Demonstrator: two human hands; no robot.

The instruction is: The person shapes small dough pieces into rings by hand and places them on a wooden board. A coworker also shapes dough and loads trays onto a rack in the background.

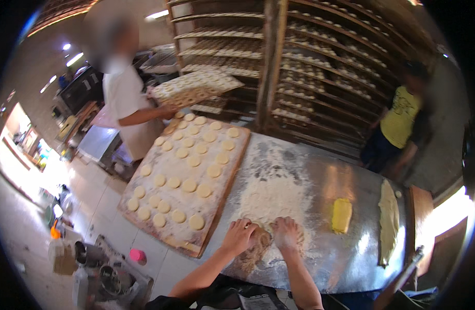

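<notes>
My left hand [240, 235] and my right hand [286, 232] press down side by side on a flat brownish piece of dough [254, 250] at the near edge of a floured metal table [320, 181]. Both hands are dusted with flour, and their fingers curl over the dough. A heap of loose flour [271, 199] lies just beyond my fingers. To the left, a long wooden board [217, 199] carries several round dough discs [189, 185].
A yellow block [342, 215] and a long strip of dough [388, 219] lie on the table's right side. A person in white [125, 103] lifts another board of discs [196, 88] by tall wooden racks [299, 62]. A person in yellow [397, 121] stands at the right. Containers crowd the floor at lower left.
</notes>
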